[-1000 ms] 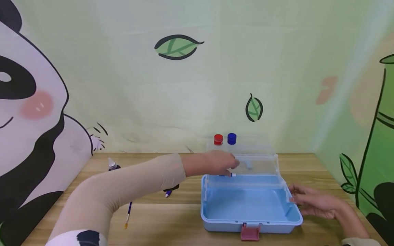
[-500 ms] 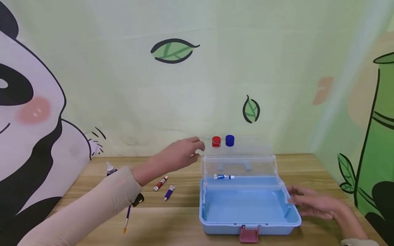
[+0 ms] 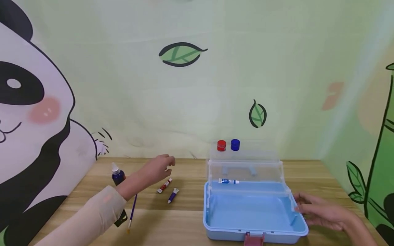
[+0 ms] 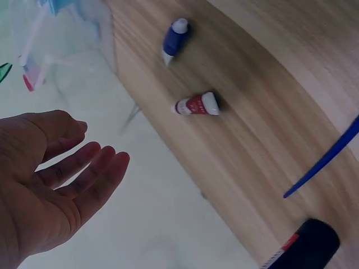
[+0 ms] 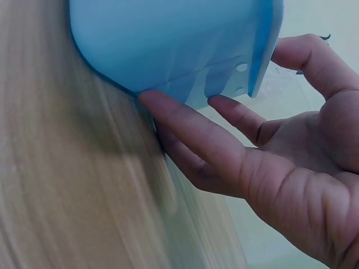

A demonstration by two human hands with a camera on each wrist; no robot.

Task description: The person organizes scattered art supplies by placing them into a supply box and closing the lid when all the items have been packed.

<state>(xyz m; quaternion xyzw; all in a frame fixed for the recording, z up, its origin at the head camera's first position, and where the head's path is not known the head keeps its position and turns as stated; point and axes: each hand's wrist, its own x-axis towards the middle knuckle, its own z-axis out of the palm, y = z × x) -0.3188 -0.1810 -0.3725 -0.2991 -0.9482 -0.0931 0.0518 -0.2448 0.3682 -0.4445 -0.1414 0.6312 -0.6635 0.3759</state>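
Observation:
My left hand (image 3: 155, 169) hovers over the table's back left part, fingers loosely bent and holding nothing. Just below it lie a red paint tube (image 3: 164, 186) and a purple-blue paint tube (image 3: 173, 195). My right hand (image 3: 326, 210) holds the right side of a light blue storage box (image 3: 255, 234), thumb over the rim and fingers against the outer wall (image 5: 168, 45). The box's clear upper tiers stand raised. A blue-and-white paint tube (image 3: 228, 181) lies on one clear tier. Behind it, on the clear lid, are a red paint jar (image 3: 221, 145) and a blue paint jar (image 3: 235, 145).
A dark bottle (image 3: 118, 176) with a pale nozzle stands at the left, partly behind my left forearm. In front of it lies a paintbrush (image 3: 132, 212) with a blue handle. A pink latch (image 3: 253, 240) hangs at the box's front. A printed backdrop (image 3: 138, 85) rises behind the table.
My left hand has moved left from above the clear tier to near the loose tubes. The blue-and-white tube by its fingers now lies free on the tier. My right hand stays on the box.

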